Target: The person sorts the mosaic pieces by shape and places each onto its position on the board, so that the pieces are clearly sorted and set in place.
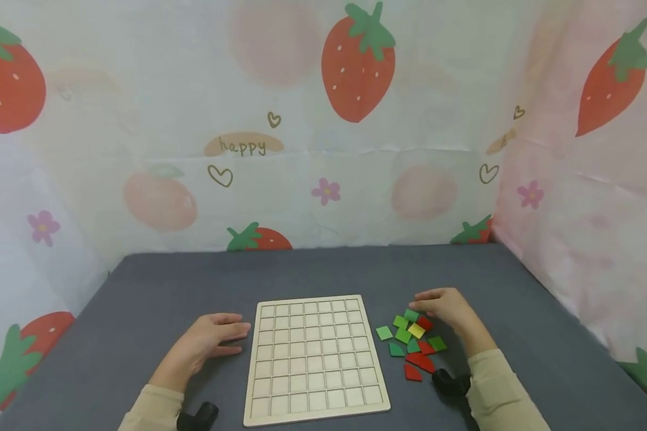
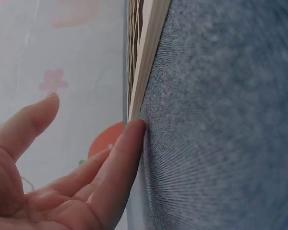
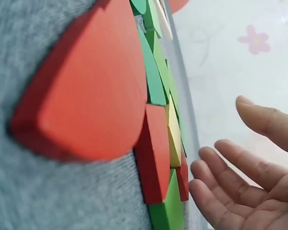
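Grey table (image 1: 194,278), left hand (image 1: 209,338) beside board (image 1: 314,363), right hand (image 1: 446,308) near coloured tiles (image 1: 402,334)

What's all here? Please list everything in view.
Tabletop: 1, dark grey, under board and pieces
Grid board: 1, pale wood, mid-table
Green pieces: 7, mixed greens, right of board
Red pieces: 4, red, among the greens
Yellow piece: 1, yellow, amid them
Printed backdrop: count unclear, white and pink, behind and beside table
Black devices: 2, black, one per wrist
Sleeves: 2, beige, forearms
Left hand: 1, bare, by board's left edge
Right hand: 1, bare, by farthest pieces
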A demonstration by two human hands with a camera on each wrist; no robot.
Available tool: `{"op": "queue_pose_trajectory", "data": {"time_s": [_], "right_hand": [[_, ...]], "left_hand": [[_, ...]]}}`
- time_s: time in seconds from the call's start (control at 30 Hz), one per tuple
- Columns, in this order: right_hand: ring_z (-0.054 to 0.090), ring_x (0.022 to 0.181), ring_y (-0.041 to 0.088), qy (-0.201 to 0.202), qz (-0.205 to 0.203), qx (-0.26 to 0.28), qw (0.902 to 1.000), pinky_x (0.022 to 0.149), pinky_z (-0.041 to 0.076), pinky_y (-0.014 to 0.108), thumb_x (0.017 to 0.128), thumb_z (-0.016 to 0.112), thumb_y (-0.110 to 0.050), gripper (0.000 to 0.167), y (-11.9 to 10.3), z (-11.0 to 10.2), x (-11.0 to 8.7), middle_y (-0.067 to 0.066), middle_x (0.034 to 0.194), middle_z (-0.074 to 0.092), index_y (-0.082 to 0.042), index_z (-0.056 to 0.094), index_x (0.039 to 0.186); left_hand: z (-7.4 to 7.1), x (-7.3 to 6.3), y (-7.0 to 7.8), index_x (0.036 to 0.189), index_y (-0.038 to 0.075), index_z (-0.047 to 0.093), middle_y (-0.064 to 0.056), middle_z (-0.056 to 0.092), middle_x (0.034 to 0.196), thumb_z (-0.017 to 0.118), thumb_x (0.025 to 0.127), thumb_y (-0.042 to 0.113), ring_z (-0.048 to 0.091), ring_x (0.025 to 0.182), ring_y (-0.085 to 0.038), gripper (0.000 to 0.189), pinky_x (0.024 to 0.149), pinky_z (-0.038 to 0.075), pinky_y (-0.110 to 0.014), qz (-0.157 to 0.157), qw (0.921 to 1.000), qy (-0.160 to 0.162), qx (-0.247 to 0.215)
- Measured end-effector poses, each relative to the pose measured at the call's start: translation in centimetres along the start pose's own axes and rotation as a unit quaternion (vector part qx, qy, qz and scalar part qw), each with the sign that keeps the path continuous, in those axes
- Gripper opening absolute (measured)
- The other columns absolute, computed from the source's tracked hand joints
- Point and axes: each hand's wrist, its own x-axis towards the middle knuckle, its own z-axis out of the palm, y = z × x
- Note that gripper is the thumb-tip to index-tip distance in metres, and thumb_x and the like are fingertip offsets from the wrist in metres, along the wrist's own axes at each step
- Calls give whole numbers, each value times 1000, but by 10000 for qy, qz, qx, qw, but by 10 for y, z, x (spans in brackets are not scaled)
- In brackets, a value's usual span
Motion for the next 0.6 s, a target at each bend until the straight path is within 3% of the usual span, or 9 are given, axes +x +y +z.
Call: {"op": "queue_pose_trajectory", "data": {"time_s": [0.17,0.47,0.6], "right_hand": [[63,108,27,-110,20,-90,9999,92,56,40,90,73,-26,49,2,0,0,27,138,56,3,63,129],[65,107,32,-122,64,-240,9996,97,54,49,90,74,-23,45,4,2,2,29,136,57,4,66,125],[66,101,27,-139,55,-395,9991,95,53,50,89,74,-23,43,5,1,2,29,135,57,2,67,124]], "left_hand": [[4,-2,-2,141,-16,41,-35,49,140,67,94,13,58,124,-40,61,85,61,-41,9,9999,-86,55],[8,-3,-2,140,-17,41,-34,52,135,67,92,6,65,113,-29,59,84,62,-41,-114,9989,-401,197],[9,-1,-3,138,-14,47,-30,58,130,70,89,4,67,109,-26,57,81,62,-38,-206,9987,-306,347]]}}
